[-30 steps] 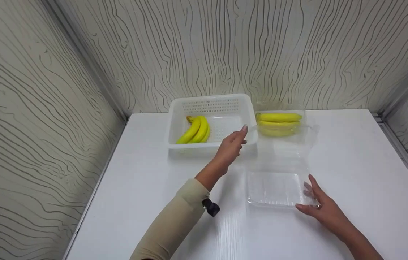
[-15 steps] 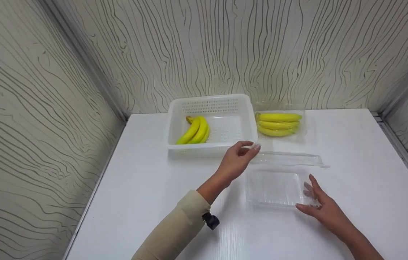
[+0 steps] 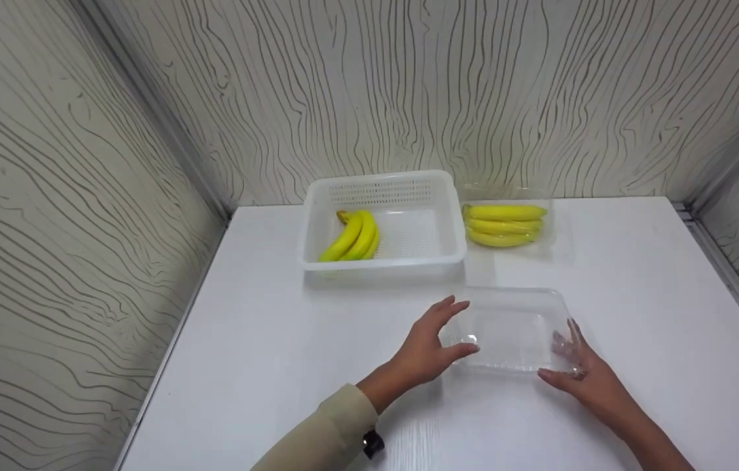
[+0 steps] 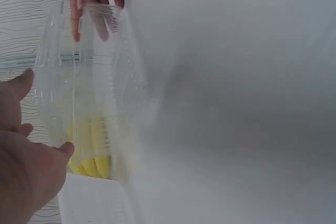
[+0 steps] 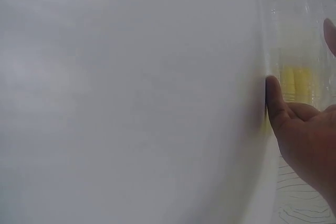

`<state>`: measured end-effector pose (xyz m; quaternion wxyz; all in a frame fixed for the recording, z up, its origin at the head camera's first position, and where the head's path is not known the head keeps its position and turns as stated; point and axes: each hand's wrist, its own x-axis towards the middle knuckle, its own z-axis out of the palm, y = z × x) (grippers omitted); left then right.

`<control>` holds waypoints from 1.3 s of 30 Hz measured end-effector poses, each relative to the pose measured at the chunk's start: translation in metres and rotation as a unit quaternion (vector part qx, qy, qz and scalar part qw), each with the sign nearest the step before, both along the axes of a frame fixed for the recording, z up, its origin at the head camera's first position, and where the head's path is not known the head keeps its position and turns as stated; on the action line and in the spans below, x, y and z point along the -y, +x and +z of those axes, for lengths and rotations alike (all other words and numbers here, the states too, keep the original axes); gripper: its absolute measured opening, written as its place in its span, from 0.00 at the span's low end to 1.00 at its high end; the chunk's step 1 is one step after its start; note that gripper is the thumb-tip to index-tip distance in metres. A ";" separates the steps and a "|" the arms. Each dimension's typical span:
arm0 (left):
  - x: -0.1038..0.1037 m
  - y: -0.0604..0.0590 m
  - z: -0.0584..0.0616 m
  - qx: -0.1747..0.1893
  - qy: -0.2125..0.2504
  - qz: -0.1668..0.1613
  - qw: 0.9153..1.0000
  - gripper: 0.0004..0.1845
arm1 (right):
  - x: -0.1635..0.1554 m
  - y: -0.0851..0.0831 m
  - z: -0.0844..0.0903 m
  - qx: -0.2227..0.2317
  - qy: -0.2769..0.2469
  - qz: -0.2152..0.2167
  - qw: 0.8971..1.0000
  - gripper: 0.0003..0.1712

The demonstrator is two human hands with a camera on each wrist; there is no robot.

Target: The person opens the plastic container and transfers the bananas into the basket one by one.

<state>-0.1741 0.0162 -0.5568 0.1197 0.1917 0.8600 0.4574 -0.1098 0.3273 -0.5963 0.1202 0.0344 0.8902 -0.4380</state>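
Note:
In the head view a clear plastic clamshell box (image 3: 506,330) lies on the white table with its lid folded down over the base. My left hand (image 3: 431,343) is at the box's left end, thumb and fingers spread apart, the thumb touching near the front edge. At the opposite end my right hand (image 3: 578,363) holds the box, thumb at the front corner and fingers along the side, partly seen through the plastic. The left wrist view shows the lid (image 4: 55,82) above the base, beside the left thumb. In the right wrist view the right thumb (image 5: 275,95) lies along the box's lower edge.
Behind the box stands a white perforated basket (image 3: 385,263) holding a bunch of bananas (image 3: 356,237). To its right is another clear box with bananas (image 3: 503,226) inside, near the patterned back wall (image 3: 369,85). Bare white table (image 3: 264,340) extends left.
My left hand has come toward me from the basket's right side, and the box's lid has swung from open behind to down over the base. The right hand has stayed nearly still.

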 end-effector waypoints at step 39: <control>0.008 0.010 -0.031 0.254 0.222 0.040 0.941 0.26 | -0.021 0.010 0.004 0.009 -0.159 -0.091 0.983 0.36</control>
